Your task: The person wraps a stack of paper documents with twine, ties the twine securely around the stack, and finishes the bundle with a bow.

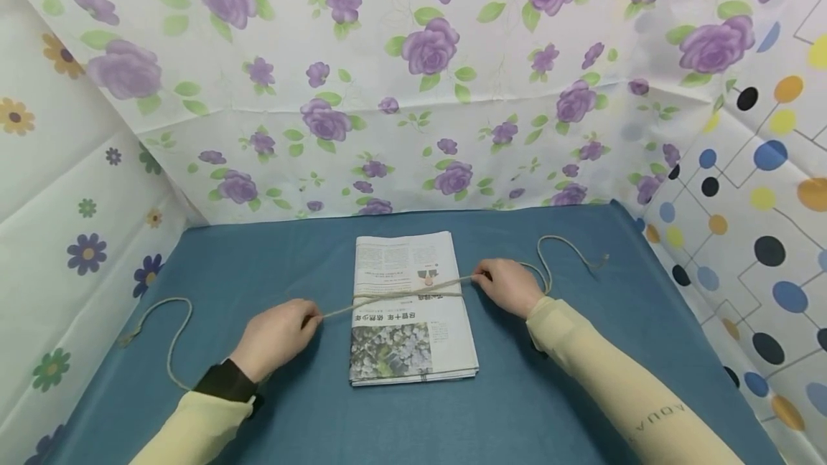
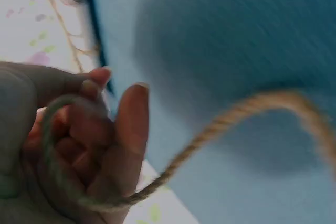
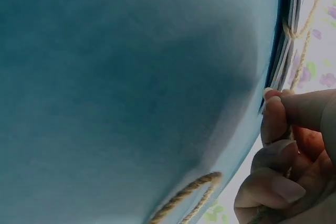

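A stack of folded newspapers (image 1: 452, 336) lies on the blue cloth, with a beige rope (image 1: 388, 296) passed around its middle and crossing on top. To the left of the stack, my left hand (image 1: 276, 336) pinches one length of the rope between thumb and finger. My right hand (image 1: 507, 285) pinches the other length close to the stack's right edge. Both lengths run straight from the stack to the fingers. In the left wrist view the rope (image 2: 210, 132) loops across the palm. In the right wrist view the rope runs through curled fingers (image 3: 275, 119).
One loose rope tail (image 1: 174, 336) curls on the cloth at the left; another rope tail (image 1: 568, 241) lies behind my right hand. The blue tablecloth (image 1: 413, 429) covers the surface. Flowered sheeting (image 1: 388, 128) rises at the back, with dotted sheeting (image 1: 769, 250) at the right.
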Demonstrator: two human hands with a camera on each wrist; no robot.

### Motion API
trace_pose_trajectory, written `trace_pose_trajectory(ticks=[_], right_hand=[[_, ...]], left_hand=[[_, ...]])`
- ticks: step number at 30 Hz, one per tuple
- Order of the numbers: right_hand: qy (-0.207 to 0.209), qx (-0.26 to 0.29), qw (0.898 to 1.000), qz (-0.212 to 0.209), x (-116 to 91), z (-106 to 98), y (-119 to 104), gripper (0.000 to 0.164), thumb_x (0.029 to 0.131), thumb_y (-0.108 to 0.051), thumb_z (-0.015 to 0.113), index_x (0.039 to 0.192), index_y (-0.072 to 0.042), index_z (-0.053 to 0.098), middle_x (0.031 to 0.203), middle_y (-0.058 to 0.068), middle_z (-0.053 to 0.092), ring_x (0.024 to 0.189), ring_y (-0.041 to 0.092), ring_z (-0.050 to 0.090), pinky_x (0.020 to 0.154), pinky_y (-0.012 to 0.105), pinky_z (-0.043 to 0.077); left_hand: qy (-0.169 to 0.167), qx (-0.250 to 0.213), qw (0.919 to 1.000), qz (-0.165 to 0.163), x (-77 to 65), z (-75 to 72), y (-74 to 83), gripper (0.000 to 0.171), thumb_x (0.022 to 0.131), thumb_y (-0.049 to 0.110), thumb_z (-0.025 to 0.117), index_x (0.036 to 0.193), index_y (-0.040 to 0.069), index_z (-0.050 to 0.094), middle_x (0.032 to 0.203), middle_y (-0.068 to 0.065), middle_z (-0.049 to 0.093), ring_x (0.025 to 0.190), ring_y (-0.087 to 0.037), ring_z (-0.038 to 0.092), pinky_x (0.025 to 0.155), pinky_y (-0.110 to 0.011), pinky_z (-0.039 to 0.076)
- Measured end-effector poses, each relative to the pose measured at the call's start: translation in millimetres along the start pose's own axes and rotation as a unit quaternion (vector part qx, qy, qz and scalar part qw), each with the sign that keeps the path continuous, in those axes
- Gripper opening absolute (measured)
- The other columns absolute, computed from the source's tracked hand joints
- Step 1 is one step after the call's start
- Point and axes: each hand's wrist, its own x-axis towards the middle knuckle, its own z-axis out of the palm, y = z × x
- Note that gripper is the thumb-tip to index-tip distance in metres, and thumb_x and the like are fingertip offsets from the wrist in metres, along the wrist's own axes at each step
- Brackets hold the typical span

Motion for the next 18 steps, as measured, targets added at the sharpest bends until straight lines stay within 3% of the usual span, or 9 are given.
trace_pose_trajectory(ticks=[4, 9, 13, 18], right_hand=[[0.025, -0.009, 1.0, -0.004, 12, -2, -5, 0.016, 0.103, -0.025, 0.067, 0.101, -0.014, 0.078, 0.095, 0.001, 0.071, 0.078, 0.016, 0.064, 0.072, 0.04, 0.054], [0.041, -0.018, 0.999, -0.008, 33, -2, -14, 0.018, 0.104, -0.027, 0.065, 0.105, -0.013, 0.078, 0.096, 0.002, 0.067, 0.079, 0.016, 0.062, 0.071, 0.039, 0.053], [0.043, -0.035, 0.998, -0.016, 50, -1, -24, 0.02, 0.104, -0.026, 0.064, 0.107, -0.012, 0.078, 0.097, 0.004, 0.067, 0.084, 0.021, 0.063, 0.075, 0.04, 0.054], [0.024, -0.073, 0.997, -0.026, 73, 3, -45, 0.021, 0.107, -0.024, 0.059, 0.112, -0.011, 0.075, 0.109, 0.007, 0.068, 0.103, 0.028, 0.063, 0.09, 0.045, 0.052]], left_hand=[[-0.04, 0.003, 0.9983, 0.042, -11.7, -9.6, 17.3, 0.013, 0.099, 0.016, 0.068, 0.087, 0.018, 0.074, 0.069, 0.008, 0.055, 0.055, -0.007, 0.046, 0.054, -0.032, 0.041], [-0.085, -0.016, 0.9862, 0.141, -21.5, -14.1, 39.3, 0.017, 0.099, 0.016, 0.067, 0.084, 0.022, 0.071, 0.067, 0.014, 0.052, 0.053, -0.002, 0.042, 0.053, -0.028, 0.039], [-0.111, -0.04, 0.9722, 0.202, -24.1, -5.9, 62.2, 0.021, 0.1, 0.017, 0.067, 0.08, 0.022, 0.064, 0.065, 0.015, 0.049, 0.053, -0.002, 0.04, 0.052, -0.026, 0.037], [-0.117, -0.053, 0.9626, 0.239, -23.7, 16.5, 91.7, 0.024, 0.101, 0.017, 0.066, 0.079, 0.022, 0.058, 0.065, 0.013, 0.047, 0.054, -0.002, 0.04, 0.053, -0.025, 0.038]])
